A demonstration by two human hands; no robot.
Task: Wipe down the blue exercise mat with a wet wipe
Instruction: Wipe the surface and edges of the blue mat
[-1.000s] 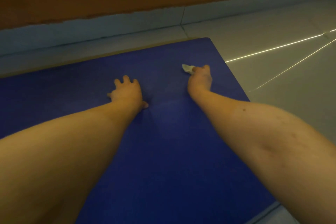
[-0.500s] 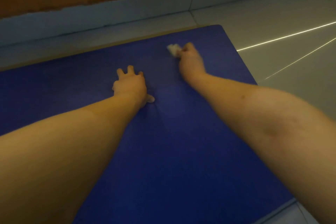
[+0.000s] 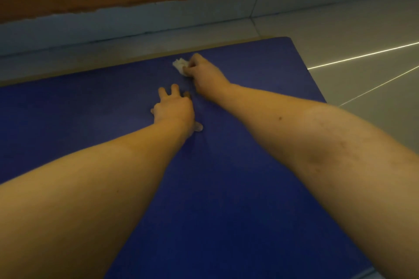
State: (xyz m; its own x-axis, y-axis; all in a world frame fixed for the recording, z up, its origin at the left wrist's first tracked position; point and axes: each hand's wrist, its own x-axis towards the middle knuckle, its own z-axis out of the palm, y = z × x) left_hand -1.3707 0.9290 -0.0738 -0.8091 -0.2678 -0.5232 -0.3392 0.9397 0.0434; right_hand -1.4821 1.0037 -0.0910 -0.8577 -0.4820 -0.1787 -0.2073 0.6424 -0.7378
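Since the earlier frames, the right hand has shifted from the blue mat's right edge toward the left hand. The right hand's fingers clench the crumpled wet wipe, which lies on the mat near its far edge. The left hand lies flat mid-mat with its fingers spread and released. Tiled floor borders the mat.

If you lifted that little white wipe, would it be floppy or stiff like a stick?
Probably floppy: the wipe is scrunched into a lumpy wad in the right hand. Likely very light, being a small wad, smaller than the hand. It probably won't roll; it looks crumpled, not round, against the flat mat.
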